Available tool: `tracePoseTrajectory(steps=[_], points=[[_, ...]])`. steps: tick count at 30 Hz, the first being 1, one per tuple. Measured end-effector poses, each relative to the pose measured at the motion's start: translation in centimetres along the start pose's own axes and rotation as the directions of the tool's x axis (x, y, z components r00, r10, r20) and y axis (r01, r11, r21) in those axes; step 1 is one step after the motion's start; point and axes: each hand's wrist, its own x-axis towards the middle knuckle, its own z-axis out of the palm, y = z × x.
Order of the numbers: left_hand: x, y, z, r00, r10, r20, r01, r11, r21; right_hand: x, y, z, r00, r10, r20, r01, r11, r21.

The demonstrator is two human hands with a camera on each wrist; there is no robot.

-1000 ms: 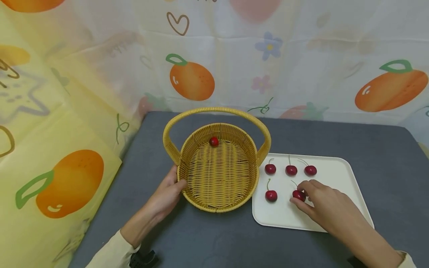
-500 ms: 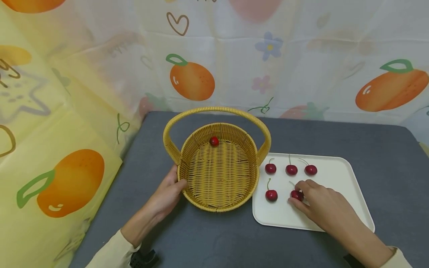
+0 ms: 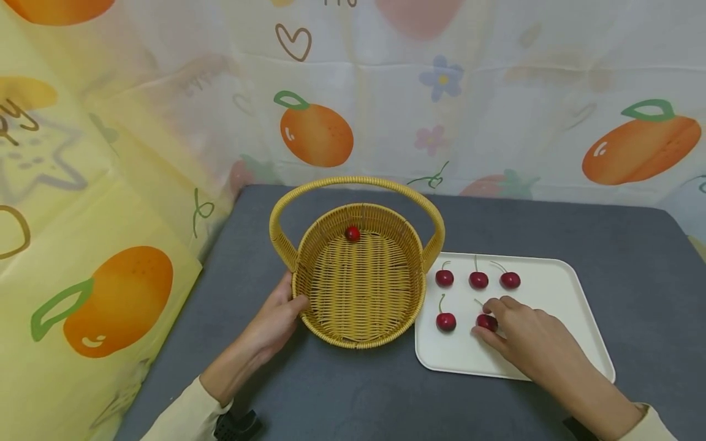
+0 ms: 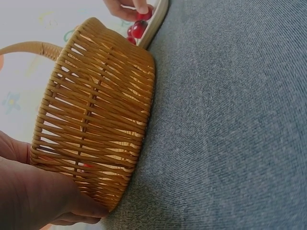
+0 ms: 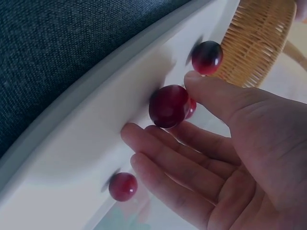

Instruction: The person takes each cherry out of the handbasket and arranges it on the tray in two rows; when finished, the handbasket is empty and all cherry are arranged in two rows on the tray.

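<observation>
My left hand [image 3: 274,318] grips the left side of a yellow wicker basket [image 3: 361,288], thumb over its rim. One red cherry [image 3: 352,233] lies inside at the far wall, and the basket's tall handle arches over the back. My right hand [image 3: 532,337] reaches over a white tray [image 3: 562,294], thumb and fingertips around a dark red cherry [image 3: 486,323] whose stem points up and left. In the right wrist view this cherry [image 5: 168,106] sits between the thumb and the fingers, low over the tray.
Several other stemmed cherries rest on the tray: a near-left cherry [image 3: 445,321] and a back row that includes a middle cherry [image 3: 478,280]. The basket overlaps the tray's left edge in the head view. A fruit-printed cloth [image 3: 386,122] hangs behind the grey tabletop [image 3: 364,392].
My right hand has shifted slightly left, and the cherry at its fingertips has moved left with it. The left hand and basket stay in place.
</observation>
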Motion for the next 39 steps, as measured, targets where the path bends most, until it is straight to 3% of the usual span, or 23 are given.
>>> tracePoseTrajectory(steps=[8,18,23,29,35,39], points=[[-0.1,0.0,0.0,1.0,0.002,0.008,-0.002,1.0,-0.004,0.0,-0.1,-0.7,0.999,0.014,0.044,-0.014,1.0,0.002],[-0.2,0.1,0.1,1.0,-0.009,0.002,0.009,1.0,-0.005,-0.1,-0.7,-3.3,0.994,0.073,0.075,-0.076,0.996,0.04],[-0.2,0.1,0.0,1.0,-0.014,0.005,0.014,1.0,-0.003,0.1,-2.8,-4.9,1.0,-0.015,-0.025,0.016,0.999,0.045],[-0.2,0.2,0.1,1.0,-0.023,0.01,0.023,1.0,0.002,1.6,-6.9,-6.8,0.983,-0.144,-0.115,0.156,0.983,0.099],[-0.2,0.3,0.1,1.0,-0.021,0.007,0.021,1.0,-0.002,4.9,-11.1,-8.1,0.953,-0.258,-0.157,0.279,0.951,0.13],[-0.1,0.2,0.1,1.0,-0.015,0.006,0.015,1.0,-0.004,8.3,-13.5,-8.6,0.955,-0.266,-0.132,0.283,0.95,0.134]])
